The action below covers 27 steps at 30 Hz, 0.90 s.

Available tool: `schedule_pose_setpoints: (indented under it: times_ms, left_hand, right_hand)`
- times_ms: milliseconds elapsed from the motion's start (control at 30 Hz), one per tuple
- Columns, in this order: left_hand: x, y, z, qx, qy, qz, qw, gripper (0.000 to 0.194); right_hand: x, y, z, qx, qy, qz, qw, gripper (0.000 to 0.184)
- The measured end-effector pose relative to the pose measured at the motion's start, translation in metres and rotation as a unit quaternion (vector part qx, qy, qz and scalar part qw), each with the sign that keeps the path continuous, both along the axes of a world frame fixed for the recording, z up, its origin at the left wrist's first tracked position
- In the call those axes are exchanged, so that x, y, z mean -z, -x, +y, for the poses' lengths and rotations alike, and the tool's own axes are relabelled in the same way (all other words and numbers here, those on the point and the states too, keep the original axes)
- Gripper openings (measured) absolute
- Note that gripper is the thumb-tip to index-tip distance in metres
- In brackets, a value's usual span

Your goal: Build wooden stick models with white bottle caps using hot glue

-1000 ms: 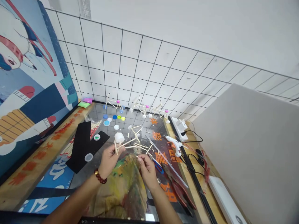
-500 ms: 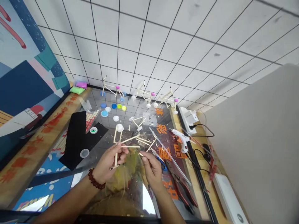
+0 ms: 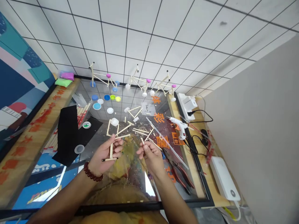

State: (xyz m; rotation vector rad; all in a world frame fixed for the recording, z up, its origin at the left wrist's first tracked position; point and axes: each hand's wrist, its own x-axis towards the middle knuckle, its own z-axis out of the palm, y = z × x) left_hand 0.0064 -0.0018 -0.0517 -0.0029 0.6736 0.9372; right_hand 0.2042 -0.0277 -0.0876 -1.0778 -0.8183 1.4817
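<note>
My left hand [image 3: 102, 157] is closed on a small tricycle frame [image 3: 111, 149] built of thin pale wooden sticks. Its handlebar, with black tips, points toward me, and a white round cap [image 3: 114, 121] is at its far end. Opposite it, my right hand [image 3: 153, 158] pinches a short wooden stick [image 3: 142, 141] between thumb and fingers, apart from the frame. Loose sticks [image 3: 140, 131] and a partly joined stick triangle [image 3: 135, 112] lie on the glass tabletop beyond the hands.
Finished stick tricycles [image 3: 137, 81] stand along the back wall, near coloured caps [image 3: 106, 97]. At right lie a hot glue gun [image 3: 178, 127], a clear glue stick [image 3: 168, 144], red-handled pliers [image 3: 181, 177] and a power strip [image 3: 187, 105]. Black sheets [image 3: 67, 133] lie left.
My right hand has drawn away from the frame and tipped its short stick more upright. The left hand still holds the frame, turned slightly. The whole view has shifted.
</note>
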Motion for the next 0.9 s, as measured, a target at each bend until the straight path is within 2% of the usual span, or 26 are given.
schedule_pose_setpoints:
  times_ms: [67,233,433,533,733,833,900]
  left_hand:
    - [0.002,-0.001,-0.001,-0.006,-0.012,0.017,1.000,0.022]
    - [0.005,-0.004,-0.002,-0.064,-0.057,0.103,0.991,0.029]
    - [0.003,-0.011,-0.005,-0.081,-0.104,0.222,0.966,0.037]
    - [0.000,-0.014,-0.008,-0.081,-0.114,0.261,0.955,0.041]
    - [-0.001,-0.014,-0.011,-0.063,-0.130,0.240,0.960,0.037]
    - [0.005,-0.015,-0.012,-0.063,-0.148,0.242,0.957,0.036]
    - [0.008,-0.016,-0.014,-0.071,-0.162,0.268,0.947,0.035]
  right_hand:
    - [0.001,0.000,0.002,0.019,0.017,-0.005,1.000,0.029]
    - [0.006,-0.002,0.004,0.101,-0.038,-0.047,0.993,0.020]
    - [0.001,0.000,-0.004,0.048,-0.039,-0.095,0.994,0.017]
    - [-0.004,0.005,-0.008,0.017,-0.038,-0.082,0.996,0.018]
    - [-0.005,0.006,-0.006,-0.017,0.014,-0.013,1.000,0.034]
    - [-0.005,0.006,-0.004,-0.027,0.013,0.013,0.999,0.022]
    - [-0.005,0.008,-0.004,0.008,-0.003,0.008,1.000,0.019]
